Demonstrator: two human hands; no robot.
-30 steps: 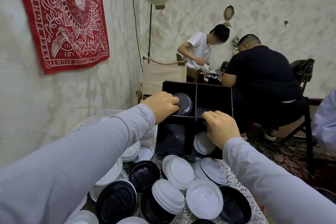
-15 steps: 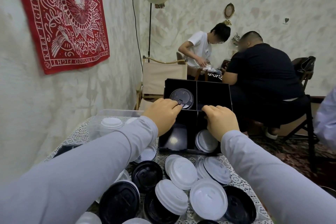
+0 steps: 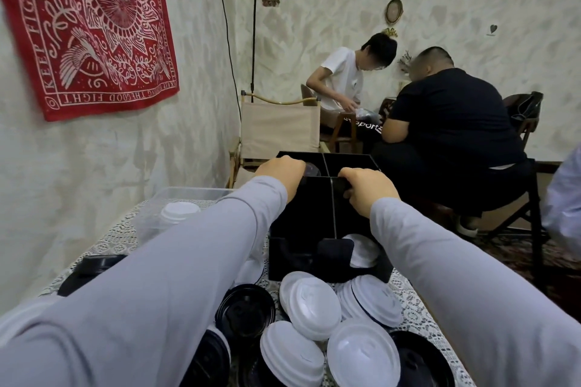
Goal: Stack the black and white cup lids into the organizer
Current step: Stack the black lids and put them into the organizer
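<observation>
- A black organizer (image 3: 301,223), a box split by crossed partitions into four compartments, is set on the table just beyond the loose lids. Its top edges are gripped by the left hand (image 3: 279,173) and the right hand (image 3: 367,188).
- A dark lid (image 3: 312,170) is partly seen in the far left compartment, just beside the left hand.
- A stack of white lids (image 3: 361,250) is held in the low front slot at the right.
- Loose white lids (image 3: 309,305) are piled just in front of the organizer, overlapped and tilted.
- Black lids (image 3: 246,309) are scattered among them, at the left and at the near right.
</observation>
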